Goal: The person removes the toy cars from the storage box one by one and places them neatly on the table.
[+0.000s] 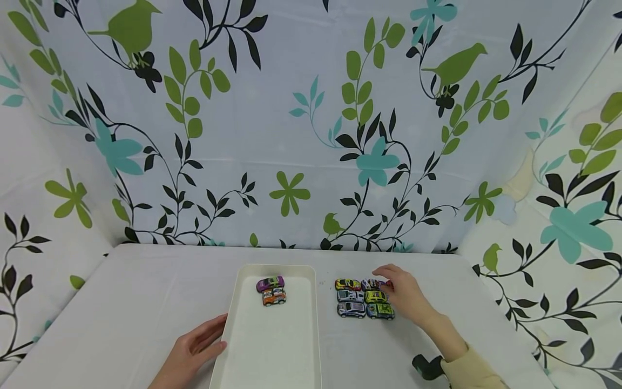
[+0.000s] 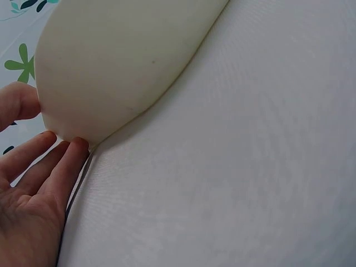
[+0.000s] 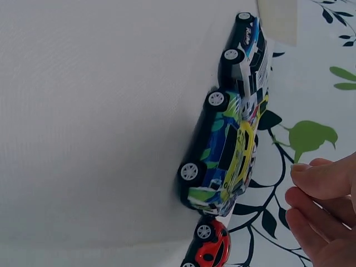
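On the white table, several small toy cars stand in two columns. My right hand (image 1: pixel 408 294) is at the far right car (image 1: pixel 371 284), white and purple, fingers loosely bent around its right end. In the right wrist view, the fingertips (image 3: pixel 300 172) show nothing held between them. A blue-green car (image 3: pixel 214 150) and a red car with black spots (image 3: pixel 214 245) show there too. My left hand (image 1: pixel 191 348) touches the left side of a white tray (image 1: pixel 272 351), its thumb near the rim. Inside the tray are a purple-green car (image 1: pixel 270 284) and an orange car (image 1: pixel 274 296).
A dark rounded object (image 1: pixel 427 367) is by the right sleeve (image 1: pixel 468 370). Patterned cloth (image 1: pixel 311 135) with leaves and birds rises behind the white table (image 1: pixel 121 313) and along its sides. In the right column a yellow car (image 1: pixel 376 296) stands close beneath the hand.
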Demonstrator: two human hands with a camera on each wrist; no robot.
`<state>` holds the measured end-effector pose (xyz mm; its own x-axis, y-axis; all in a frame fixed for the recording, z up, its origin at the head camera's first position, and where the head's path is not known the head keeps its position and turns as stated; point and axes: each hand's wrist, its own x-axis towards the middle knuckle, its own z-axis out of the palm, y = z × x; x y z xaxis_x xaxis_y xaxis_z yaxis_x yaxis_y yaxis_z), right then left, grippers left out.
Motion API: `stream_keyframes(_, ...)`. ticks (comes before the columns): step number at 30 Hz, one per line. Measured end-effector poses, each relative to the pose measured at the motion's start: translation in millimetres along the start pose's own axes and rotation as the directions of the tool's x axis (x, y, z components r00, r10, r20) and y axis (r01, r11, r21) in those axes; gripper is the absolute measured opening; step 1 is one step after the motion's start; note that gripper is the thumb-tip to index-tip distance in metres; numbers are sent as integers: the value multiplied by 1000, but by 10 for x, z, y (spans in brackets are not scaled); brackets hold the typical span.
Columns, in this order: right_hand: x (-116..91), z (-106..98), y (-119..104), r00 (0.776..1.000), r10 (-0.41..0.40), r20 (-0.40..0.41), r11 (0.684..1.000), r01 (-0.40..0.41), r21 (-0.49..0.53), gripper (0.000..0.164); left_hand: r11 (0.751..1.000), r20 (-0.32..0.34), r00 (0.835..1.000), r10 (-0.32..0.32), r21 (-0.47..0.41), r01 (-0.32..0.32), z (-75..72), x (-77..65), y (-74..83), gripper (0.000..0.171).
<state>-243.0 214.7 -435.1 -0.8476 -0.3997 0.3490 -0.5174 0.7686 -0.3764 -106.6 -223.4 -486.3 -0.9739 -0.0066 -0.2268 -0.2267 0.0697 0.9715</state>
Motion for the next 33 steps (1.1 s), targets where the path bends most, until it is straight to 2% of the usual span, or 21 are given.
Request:
stream_keyframes(12,108,170,-357,997,-38,67,998,35,43,31,1000,2,1000,-6,3,6,-11,-5,5,61)
stream_keyframes(17,203,254,-548,991,-86,99,994,79,81,29,1000,18,1000,6,3,-6,-23,-7,7,61)
stream_keyframes(24,363,342,-892,972,-163,167,982,144,122,27,1000,27,1000,-2,2,1,-25,-4,0,62)
stream_keyframes(33,583,472,-1287,952,-206,227,977,185,111,26,1000,33,999,-6,-2,6,-22,8,8,62)
